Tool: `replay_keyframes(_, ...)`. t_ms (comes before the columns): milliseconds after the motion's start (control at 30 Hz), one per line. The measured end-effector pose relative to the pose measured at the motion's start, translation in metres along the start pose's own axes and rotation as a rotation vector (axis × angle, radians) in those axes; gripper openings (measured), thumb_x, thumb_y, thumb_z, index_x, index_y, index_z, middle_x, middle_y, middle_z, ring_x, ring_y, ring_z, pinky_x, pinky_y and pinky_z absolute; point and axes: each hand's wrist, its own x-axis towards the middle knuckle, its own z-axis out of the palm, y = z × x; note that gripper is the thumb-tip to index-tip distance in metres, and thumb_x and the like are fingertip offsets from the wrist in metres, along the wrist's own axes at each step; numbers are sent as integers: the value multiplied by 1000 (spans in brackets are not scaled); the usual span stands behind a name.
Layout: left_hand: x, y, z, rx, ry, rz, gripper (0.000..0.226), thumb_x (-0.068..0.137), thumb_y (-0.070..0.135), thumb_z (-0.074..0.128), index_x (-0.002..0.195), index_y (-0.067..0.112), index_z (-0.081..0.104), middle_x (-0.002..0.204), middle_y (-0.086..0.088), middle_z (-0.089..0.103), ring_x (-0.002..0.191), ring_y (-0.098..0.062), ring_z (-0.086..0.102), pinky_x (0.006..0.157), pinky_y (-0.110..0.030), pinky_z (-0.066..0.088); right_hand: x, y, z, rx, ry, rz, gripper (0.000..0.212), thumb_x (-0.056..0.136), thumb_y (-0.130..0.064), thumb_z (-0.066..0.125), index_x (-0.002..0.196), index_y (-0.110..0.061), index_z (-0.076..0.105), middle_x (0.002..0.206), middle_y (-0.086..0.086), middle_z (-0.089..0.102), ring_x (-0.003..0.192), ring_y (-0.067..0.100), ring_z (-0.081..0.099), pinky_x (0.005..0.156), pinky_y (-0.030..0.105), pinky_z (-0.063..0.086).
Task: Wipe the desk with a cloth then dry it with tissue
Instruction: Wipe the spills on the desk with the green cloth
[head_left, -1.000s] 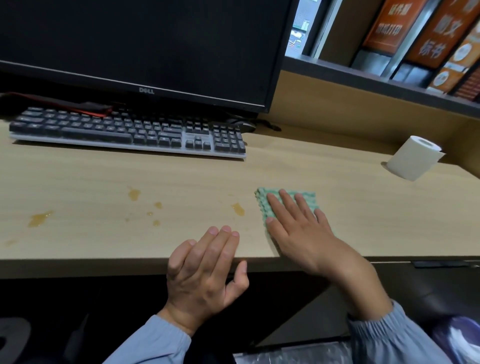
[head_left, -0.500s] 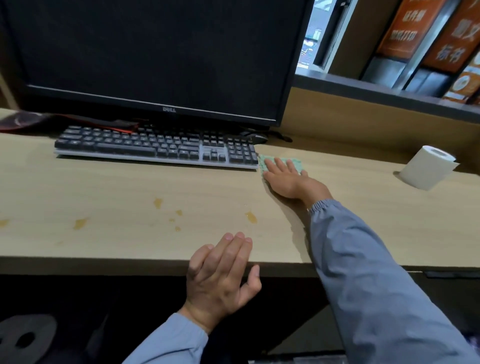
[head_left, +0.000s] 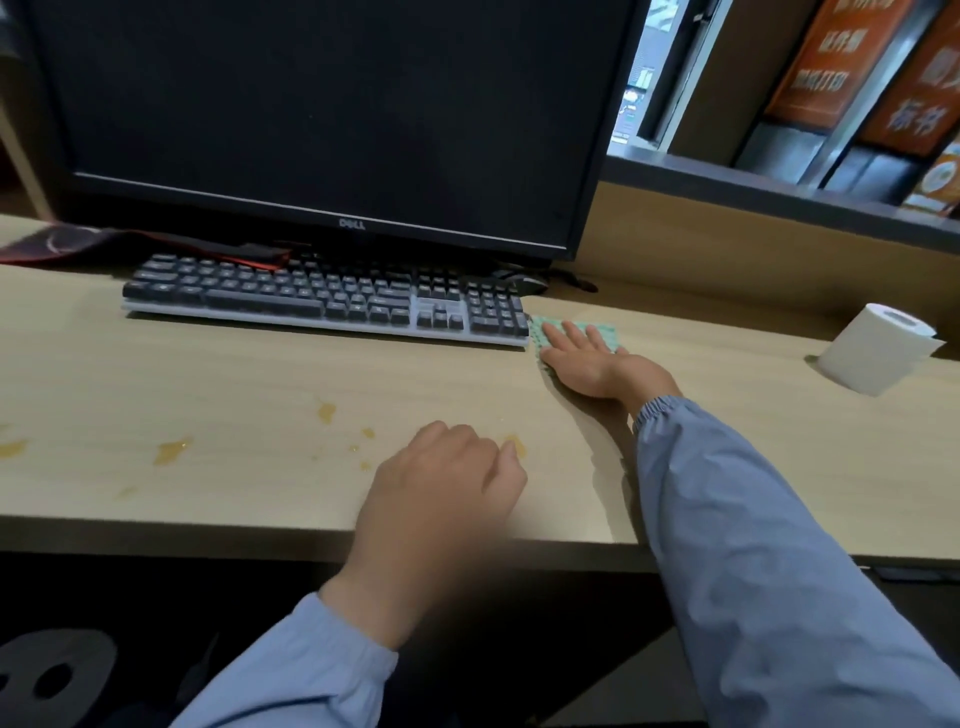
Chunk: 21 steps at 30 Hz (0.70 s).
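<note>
A green textured cloth (head_left: 605, 331) lies flat on the light wood desk (head_left: 727, 467), just right of the keyboard's end. My right hand (head_left: 584, 364) presses on the cloth with straight fingers and covers most of it. Blurred, my left hand (head_left: 441, 488) rests near the desk's front edge with fingers loosely curled, holding nothing. Orange-brown stains (head_left: 327, 410) dot the desk left of my left hand, with a larger one (head_left: 174, 449) further left. A white tissue roll (head_left: 878, 353) lies at the far right.
A dark keyboard (head_left: 322, 301) sits in front of a black monitor (head_left: 311, 119). A mouse (head_left: 524, 283) lies behind the keyboard's right end. A dark and red mat (head_left: 104, 241) sits at the back left. A raised ledge (head_left: 753, 244) bounds the desk's back.
My right hand slid the cloth away from the front edge up beside the keyboard. My left hand moved onto the desk and its fingers curled.
</note>
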Motion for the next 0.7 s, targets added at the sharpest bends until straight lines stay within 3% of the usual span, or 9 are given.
replay_keyframes(100,1,1,-4,-91,-24,-178,29,99,31,50,75,19,39,71,7,37,65,-15,36,50,-34,36,-1,1,3,-16,-19,-12,59,108,-51,12,162,-41,-8,172,-7,-16,158,23,-16,124,57,-5)
replay_keyframes(200,-5,1,-2,9,-35,-113,28,98,24,52,73,19,41,69,5,36,61,-17,35,54,-30,29,-6,7,10,-24,-34,-27,59,109,-51,12,162,-41,-11,171,-7,-19,157,23,-18,124,57,-6)
replay_keyframes(333,-4,5,8,167,-100,-113,30,98,22,55,70,20,44,63,3,38,56,-20,39,51,-36,34,10,7,3,-16,-39,-26,59,108,-52,13,162,-42,-9,171,-9,-19,157,22,-17,125,57,-5)
replay_keyframes(467,2,2,7,164,-183,-68,43,66,3,90,73,16,50,59,3,42,49,-18,40,41,-31,33,43,5,-9,-21,4,-17,59,107,-52,13,162,-43,-5,172,-9,-14,158,22,-14,124,58,-1)
replay_keyframes(567,3,2,4,188,-241,-9,60,51,-6,93,77,15,43,58,-1,41,46,-20,39,36,-31,32,60,2,-20,12,-1,-6,60,106,-51,16,163,-43,-3,172,-9,-13,158,24,-15,124,61,-1)
replay_keyframes(700,5,4,1,223,-249,-17,52,47,-6,93,66,12,48,54,-2,40,43,-21,38,35,-29,27,63,-2,-20,34,-4,16,61,106,-50,16,163,-41,-1,173,-6,-12,158,27,-14,124,61,0)
